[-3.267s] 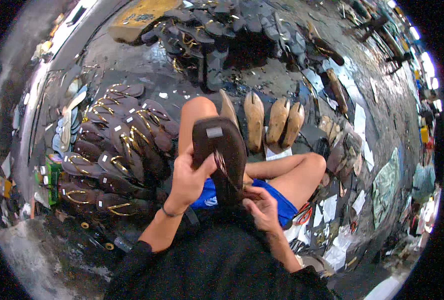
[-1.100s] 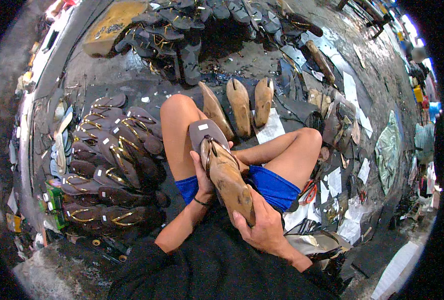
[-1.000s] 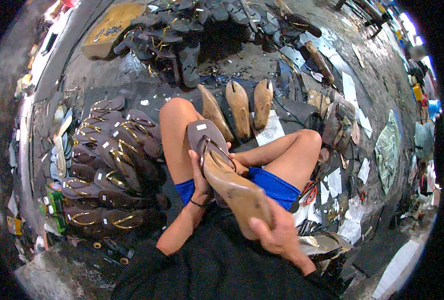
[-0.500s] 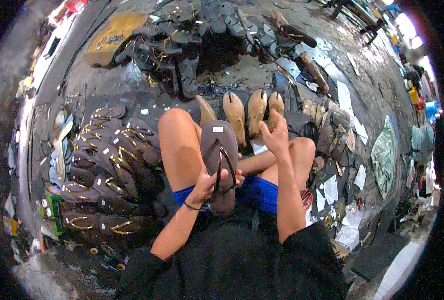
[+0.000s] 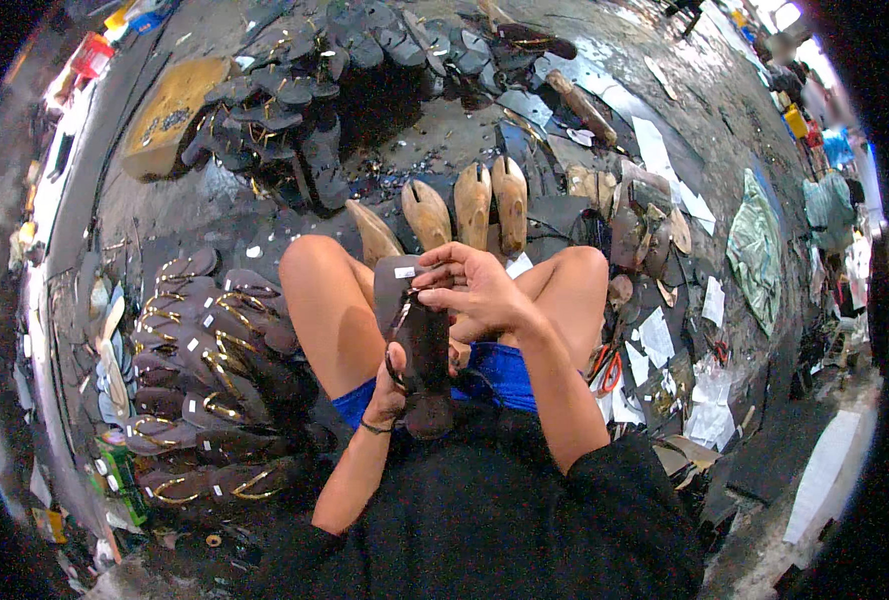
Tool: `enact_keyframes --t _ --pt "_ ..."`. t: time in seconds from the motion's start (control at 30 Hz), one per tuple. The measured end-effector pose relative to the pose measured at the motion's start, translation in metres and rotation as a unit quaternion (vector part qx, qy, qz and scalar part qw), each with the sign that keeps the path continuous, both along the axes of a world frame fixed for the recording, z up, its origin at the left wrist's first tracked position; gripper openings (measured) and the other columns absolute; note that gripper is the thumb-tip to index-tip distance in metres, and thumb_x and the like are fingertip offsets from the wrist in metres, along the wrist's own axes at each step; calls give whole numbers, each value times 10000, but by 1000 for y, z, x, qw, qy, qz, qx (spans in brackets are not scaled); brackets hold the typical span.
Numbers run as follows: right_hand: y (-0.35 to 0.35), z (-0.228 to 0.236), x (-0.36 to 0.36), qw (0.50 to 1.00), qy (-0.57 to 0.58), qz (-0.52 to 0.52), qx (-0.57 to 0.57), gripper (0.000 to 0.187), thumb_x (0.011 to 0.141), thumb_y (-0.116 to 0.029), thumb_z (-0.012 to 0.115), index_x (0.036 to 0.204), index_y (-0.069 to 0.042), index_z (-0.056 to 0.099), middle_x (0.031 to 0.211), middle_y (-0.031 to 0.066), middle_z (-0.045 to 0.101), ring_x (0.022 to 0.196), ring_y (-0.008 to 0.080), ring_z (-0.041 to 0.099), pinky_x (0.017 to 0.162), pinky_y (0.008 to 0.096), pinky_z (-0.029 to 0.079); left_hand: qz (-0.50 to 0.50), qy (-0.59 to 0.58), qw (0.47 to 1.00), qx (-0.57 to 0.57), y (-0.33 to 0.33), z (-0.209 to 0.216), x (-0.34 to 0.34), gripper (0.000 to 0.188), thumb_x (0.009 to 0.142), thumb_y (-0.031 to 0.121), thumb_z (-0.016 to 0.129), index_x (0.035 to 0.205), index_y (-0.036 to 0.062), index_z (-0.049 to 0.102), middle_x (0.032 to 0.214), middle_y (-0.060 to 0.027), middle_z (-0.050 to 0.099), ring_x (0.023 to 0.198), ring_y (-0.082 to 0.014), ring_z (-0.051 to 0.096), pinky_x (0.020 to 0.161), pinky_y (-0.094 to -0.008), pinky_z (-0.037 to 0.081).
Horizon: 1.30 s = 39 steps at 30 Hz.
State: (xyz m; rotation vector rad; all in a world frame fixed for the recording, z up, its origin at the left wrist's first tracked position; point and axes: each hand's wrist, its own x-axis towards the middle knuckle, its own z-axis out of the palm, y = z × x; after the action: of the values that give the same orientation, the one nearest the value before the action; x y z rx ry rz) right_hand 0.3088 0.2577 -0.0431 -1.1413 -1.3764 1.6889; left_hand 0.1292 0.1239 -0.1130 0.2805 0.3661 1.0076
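A dark brown flip-flop [image 5: 425,350] with a small white label near its toe stands up between my knees, toe pointing away. My left hand [image 5: 389,388] is closed around its lower left side. Over the toe end, my right hand [image 5: 477,288] has its thumb and fingers closed on the front of the shiny dark strap [image 5: 401,318]. The hand partly covers the strap and the sole's right edge. Just beyond stand several wooden foot forms with slotted toes, including a middle one [image 5: 473,205].
Flip-flops with gold straps [image 5: 220,370] lie in rows at my left. Ahead is a heap of dark sandals [image 5: 295,95] beside a yellowish block [image 5: 170,120]. Paper scraps [image 5: 655,335], an orange-handled tool [image 5: 610,370] and a wooden rod [image 5: 582,108] lie to the right.
My right hand has come from over the wooden forms to the flip-flop's strap. The flip-flop has tilted and turned in my left hand. The whole view has shifted a little.
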Motion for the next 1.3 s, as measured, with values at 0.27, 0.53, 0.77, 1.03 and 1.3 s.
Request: enact_keyframes --t 0.27,0.53,0.77,1.03,1.3 --pt "72 -179 105 823 -530 -183 92 486 893 -249 689 1244 64 566 1188 215 658 1001 278 659 873 386 543 118 95 987 57 45 15 -7 778 965 548 555 1509 41 325 1454 -186 483 1087 -290 657 859 -410 596" --pt "-87 9 77 909 248 -169 -288 701 885 -478 596 1348 40 498 1196 233 637 980 341 673 749 497 608 189 153 970 -11 51 -20 -14 656 1012 539 472 1443 47 422 1317 -130 596 1082 -286 659 858 -429 582" --pt "-151 98 32 982 -165 -14 -85 582 921 -277 689 1364 49 503 1213 233 652 1119 304 663 970 381 510 149 121 981 -19 54 19 4 841 917 680 541 1391 -10 459 1243 -141 610 1039 -230 644 907 -372 538" --pt "-148 47 -40 900 -342 -38 269 685 828 -221 759 1356 107 472 1217 274 615 1081 409 635 902 423 541 216 98 966 -101 12 4 13 930 947 774 234 1441 9 424 1323 -202 594 1113 -274 621 979 -380 507" --pt "-140 35 -51 871 -366 -93 315 675 834 -233 751 1362 90 480 1229 256 620 1070 394 643 891 413 549 209 155 961 -95 22 6 10 901 951 758 297 1455 22 416 1350 -161 588 1194 -284 589 1057 -404 457"
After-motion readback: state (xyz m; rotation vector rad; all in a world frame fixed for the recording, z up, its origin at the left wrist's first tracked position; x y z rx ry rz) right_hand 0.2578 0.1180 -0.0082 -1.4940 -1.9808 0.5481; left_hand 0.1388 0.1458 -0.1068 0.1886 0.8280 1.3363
